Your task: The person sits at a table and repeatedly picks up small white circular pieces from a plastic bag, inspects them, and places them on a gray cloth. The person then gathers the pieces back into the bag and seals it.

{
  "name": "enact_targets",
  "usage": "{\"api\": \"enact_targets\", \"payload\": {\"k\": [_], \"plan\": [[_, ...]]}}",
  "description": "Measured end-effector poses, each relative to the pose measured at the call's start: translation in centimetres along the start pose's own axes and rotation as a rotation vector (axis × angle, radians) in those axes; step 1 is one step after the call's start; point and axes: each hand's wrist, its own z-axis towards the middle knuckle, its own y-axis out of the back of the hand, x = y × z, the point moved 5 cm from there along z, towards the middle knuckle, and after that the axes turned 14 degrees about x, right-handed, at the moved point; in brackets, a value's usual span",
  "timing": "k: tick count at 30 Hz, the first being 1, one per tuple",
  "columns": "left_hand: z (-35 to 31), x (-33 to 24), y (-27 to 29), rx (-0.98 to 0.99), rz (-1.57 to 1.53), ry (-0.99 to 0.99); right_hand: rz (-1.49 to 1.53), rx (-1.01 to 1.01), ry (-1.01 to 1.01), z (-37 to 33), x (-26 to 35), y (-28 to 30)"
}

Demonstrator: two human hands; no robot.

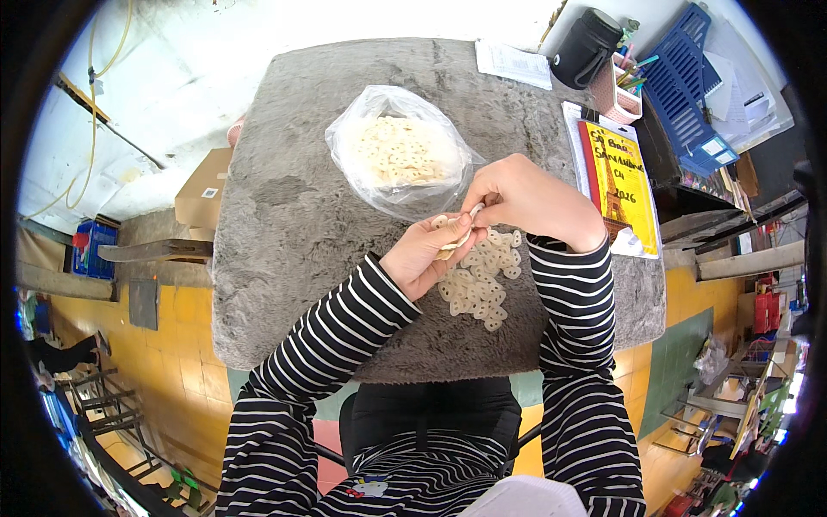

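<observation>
My left hand is closed around several small pale pieces with holes, held above the table's middle. My right hand meets it from the right, its thumb and fingers pinched on one of these pale pieces at the left fingertips. Below both hands lies a loose pile of the same flat, off-white pieces, each with a hole. Just beyond the hands, a clear plastic bag holds a heap of similar cream-coloured pieces. The pinched piece is partly covered by my fingers.
The table wears a grey plush cover. At its right lie a yellow book and a pink basket of pens. A black flask, white papers and a blue rack stand behind. A cardboard box is left.
</observation>
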Motion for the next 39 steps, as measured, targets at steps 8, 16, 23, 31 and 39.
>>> {"api": "enact_targets", "payload": {"k": [8,16,23,31,39], "plan": [[0.0,-0.8,-1.0,0.085,0.019,-0.038,-0.033,-0.099,0.045,-1.4,0.0,1.7],[-0.2,-0.9,-1.8,0.138,-0.040,0.013,-0.061,-0.511,0.111,0.2,0.8,2.6],[-0.1,-1.0,-1.2,0.096,0.009,-0.044,-0.062,-0.288,0.078,-0.4,0.6,1.9],[0.1,-0.6,-0.4,0.048,-0.012,-0.083,0.032,-0.024,-0.005,0.7,-1.2,-0.2],[0.1,-1.2,-0.8,0.057,-0.043,-0.114,-0.021,-0.070,0.051,-0.1,0.0,0.7]]}}
